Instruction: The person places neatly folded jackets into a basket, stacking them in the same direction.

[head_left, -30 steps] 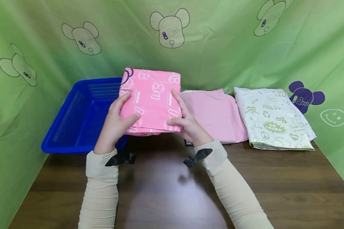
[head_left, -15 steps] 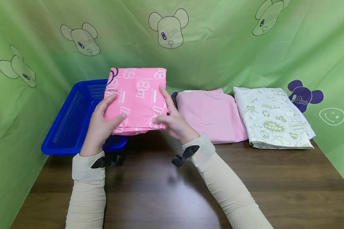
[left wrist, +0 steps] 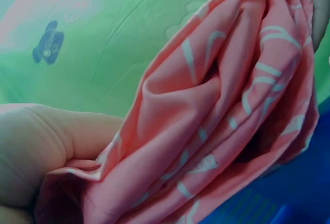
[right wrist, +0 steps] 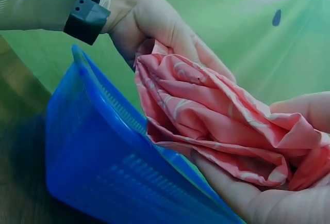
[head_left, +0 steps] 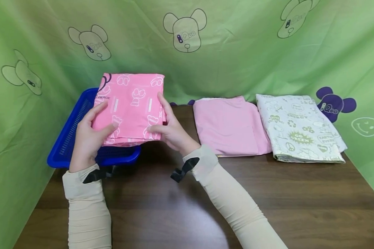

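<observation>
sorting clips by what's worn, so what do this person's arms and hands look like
The left hand and right hand are bare, without gloves. The sleeves are plain pale beige, wrinkled, and end in wide, smoother cuffs. Each wrist carries a black strap; in the right wrist view, the left one has a dark block with small round marks.

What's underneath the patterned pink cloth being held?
A blue basket, its left side and part of the front rim showing. The patterned pink cloth and left hand hide most of its inside; whether it holds anything can't be seen.
</observation>
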Action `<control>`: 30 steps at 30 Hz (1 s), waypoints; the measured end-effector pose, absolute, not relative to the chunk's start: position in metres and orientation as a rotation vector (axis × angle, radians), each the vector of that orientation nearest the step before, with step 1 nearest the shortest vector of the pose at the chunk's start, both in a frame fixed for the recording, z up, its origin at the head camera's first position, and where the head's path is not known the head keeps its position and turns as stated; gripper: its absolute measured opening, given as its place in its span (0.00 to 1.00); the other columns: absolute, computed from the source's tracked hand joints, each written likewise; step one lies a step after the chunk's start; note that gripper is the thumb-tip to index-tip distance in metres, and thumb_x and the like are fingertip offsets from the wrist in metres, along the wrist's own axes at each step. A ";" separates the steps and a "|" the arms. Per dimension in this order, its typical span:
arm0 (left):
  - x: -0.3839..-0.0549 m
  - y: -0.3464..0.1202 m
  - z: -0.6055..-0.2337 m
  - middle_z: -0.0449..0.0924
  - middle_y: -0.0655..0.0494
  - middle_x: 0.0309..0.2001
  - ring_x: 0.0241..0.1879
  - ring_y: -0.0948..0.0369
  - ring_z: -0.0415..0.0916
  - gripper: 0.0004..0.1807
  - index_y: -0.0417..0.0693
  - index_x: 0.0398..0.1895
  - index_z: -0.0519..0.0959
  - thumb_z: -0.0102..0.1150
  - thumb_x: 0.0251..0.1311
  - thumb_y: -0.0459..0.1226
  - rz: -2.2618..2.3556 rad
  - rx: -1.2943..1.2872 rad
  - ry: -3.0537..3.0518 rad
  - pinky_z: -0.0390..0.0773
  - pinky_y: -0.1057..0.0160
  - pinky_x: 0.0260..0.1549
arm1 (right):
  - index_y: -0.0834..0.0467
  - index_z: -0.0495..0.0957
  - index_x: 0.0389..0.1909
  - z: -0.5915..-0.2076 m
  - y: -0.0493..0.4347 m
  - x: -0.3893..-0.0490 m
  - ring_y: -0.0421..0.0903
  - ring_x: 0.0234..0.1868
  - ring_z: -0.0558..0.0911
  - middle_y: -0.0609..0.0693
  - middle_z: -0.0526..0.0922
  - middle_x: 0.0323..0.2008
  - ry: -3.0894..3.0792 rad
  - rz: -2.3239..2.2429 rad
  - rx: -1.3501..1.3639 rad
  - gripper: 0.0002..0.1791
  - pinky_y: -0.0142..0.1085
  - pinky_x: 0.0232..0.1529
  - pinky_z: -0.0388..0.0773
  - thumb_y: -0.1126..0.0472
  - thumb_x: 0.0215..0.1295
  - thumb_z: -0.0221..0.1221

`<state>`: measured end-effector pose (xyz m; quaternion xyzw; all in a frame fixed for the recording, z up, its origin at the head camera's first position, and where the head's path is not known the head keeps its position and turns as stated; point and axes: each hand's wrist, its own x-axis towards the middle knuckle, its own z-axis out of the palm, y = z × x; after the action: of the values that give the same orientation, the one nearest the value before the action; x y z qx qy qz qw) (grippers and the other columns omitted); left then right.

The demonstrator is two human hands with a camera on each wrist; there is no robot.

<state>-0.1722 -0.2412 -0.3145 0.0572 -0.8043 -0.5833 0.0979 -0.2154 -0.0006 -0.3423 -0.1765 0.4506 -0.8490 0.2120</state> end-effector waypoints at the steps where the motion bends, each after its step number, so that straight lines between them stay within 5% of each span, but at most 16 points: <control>1: -0.172 -0.244 -0.315 0.58 0.56 0.77 0.64 0.52 0.63 0.39 0.68 0.73 0.70 0.68 0.60 0.31 -1.758 0.185 -2.354 0.77 0.75 0.44 | 0.28 0.47 0.79 -0.342 -0.004 -0.216 0.59 0.60 0.74 0.56 0.59 0.70 1.260 -2.359 -0.484 0.59 0.55 0.54 0.78 0.85 0.61 0.51; 11: -0.170 -0.272 -0.318 0.53 0.53 0.79 0.66 0.49 0.59 0.40 0.68 0.71 0.73 0.68 0.58 0.26 -1.950 0.315 -2.215 0.79 0.77 0.36 | 0.32 0.49 0.80 -0.343 -0.029 -0.217 0.59 0.60 0.74 0.55 0.60 0.70 1.310 -2.309 -0.420 0.55 0.58 0.56 0.76 0.82 0.63 0.54; 17: -0.164 -0.284 -0.320 0.51 0.50 0.79 0.46 0.62 0.74 0.40 0.69 0.71 0.73 0.68 0.58 0.25 -1.985 0.409 -2.211 0.81 0.74 0.31 | 0.34 0.51 0.80 -0.347 -0.040 -0.215 0.60 0.63 0.74 0.55 0.60 0.72 1.351 -2.273 -0.391 0.53 0.57 0.56 0.77 0.81 0.63 0.54; 21: -0.162 -0.290 -0.321 0.50 0.47 0.79 0.38 0.66 0.76 0.41 0.69 0.71 0.73 0.67 0.57 0.24 -1.995 0.458 -2.221 0.82 0.73 0.30 | 0.36 0.51 0.80 -0.351 -0.047 -0.213 0.60 0.63 0.75 0.54 0.59 0.73 1.362 -2.254 -0.377 0.53 0.55 0.57 0.77 0.82 0.64 0.54; 26: -0.163 -0.295 -0.323 0.50 0.46 0.80 0.44 0.65 0.73 0.42 0.67 0.72 0.72 0.67 0.57 0.23 -1.948 0.498 -2.249 0.81 0.75 0.30 | 0.40 0.52 0.81 -0.353 -0.054 -0.214 0.54 0.52 0.80 0.52 0.59 0.73 1.464 -2.220 -0.408 0.51 0.47 0.53 0.82 0.81 0.63 0.56; 30: -0.166 -0.296 -0.326 0.50 0.47 0.80 0.60 0.56 0.65 0.41 0.64 0.74 0.69 0.66 0.59 0.26 -1.811 0.519 -2.363 0.78 0.79 0.35 | 0.48 0.53 0.80 -0.351 -0.058 -0.214 0.49 0.44 0.80 0.54 0.61 0.73 1.705 -2.129 -0.458 0.48 0.38 0.46 0.85 0.78 0.64 0.59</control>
<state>-0.1662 -0.2963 -0.3257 0.1714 -0.7805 -0.5983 0.0596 -0.2137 -0.0585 -0.3509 -0.1625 0.6056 -0.7562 0.1869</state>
